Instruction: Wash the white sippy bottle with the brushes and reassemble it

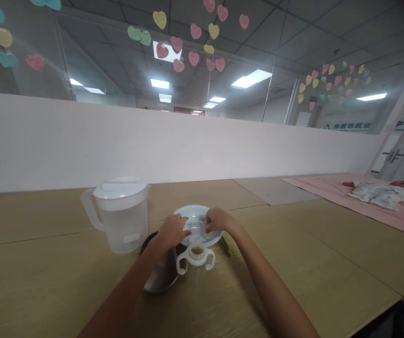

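Note:
A white bowl (194,209) sits on the table, with a small clear piece (197,228) lying inside it. My left hand (172,230) rests over the bowl's left side, thumb and fingers apart beside the clear piece. From the right, my right hand (218,219) reaches into the bowl with its fingers curled downward; what they hold, if anything, is hidden. Closer to me stands a clear feeding bottle (197,259) with a white two-handled collar and an open top. A dark round metal pan (161,274) lies partly under my left forearm.
A lidded translucent pitcher (122,220) stands left of the bowl. A green strip-like object (227,245) lies just right of it. Far right, a baby doll (381,193) in patterned clothes lies on a pink cloth (323,188). A low white wall (188,150) runs behind the table.

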Motion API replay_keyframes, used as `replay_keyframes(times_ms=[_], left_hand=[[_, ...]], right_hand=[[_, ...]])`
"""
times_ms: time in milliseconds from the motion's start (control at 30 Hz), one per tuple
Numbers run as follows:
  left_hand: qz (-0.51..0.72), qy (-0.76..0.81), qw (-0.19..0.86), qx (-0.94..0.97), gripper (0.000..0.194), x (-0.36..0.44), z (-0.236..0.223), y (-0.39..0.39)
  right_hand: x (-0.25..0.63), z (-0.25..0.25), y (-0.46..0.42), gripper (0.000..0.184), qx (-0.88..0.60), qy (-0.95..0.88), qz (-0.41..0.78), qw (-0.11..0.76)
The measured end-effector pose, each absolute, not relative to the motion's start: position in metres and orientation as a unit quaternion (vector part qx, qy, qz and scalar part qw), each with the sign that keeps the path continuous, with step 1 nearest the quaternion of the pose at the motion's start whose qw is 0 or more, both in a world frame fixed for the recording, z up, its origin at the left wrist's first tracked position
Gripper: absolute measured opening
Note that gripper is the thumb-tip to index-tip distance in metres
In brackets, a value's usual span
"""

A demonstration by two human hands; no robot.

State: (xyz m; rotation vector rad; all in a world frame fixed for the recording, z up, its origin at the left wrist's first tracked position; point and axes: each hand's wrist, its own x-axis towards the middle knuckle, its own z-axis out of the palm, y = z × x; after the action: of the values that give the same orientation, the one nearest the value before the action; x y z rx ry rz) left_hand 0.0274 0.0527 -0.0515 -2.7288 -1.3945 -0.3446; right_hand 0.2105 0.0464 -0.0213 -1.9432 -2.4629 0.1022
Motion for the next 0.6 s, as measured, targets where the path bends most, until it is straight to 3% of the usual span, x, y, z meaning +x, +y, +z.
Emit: replay_keyframes(times_ms=[100,233,400,600], left_hand=[[-0.094,-0.454,0.018,-0.886,0.043,0.026,-0.060,0.056],[-0.107,-0.451,0.016,-0.886,0.039,0.026,-0.048,0.052],[-0.250,-0.459,0.025,-0.852,0.037,0.003,0.026,0.015],[-0.411,-0.655,0.128,-0.621,0.050,-0.067,0.089,-0.027]], right_hand=[[0.209,-0.027,0.048,0.025,-0.609,-0.791,0.055,-0.015],[0.210,-0.020,0.045,0.016,-0.605,-0.794,0.040,0.048],[0.213,0.010,0.023,0.018,-0.576,-0.794,0.007,0.197],[0.227,0.044,-0.017,0.036,-0.515,-0.741,-0.003,0.431]])
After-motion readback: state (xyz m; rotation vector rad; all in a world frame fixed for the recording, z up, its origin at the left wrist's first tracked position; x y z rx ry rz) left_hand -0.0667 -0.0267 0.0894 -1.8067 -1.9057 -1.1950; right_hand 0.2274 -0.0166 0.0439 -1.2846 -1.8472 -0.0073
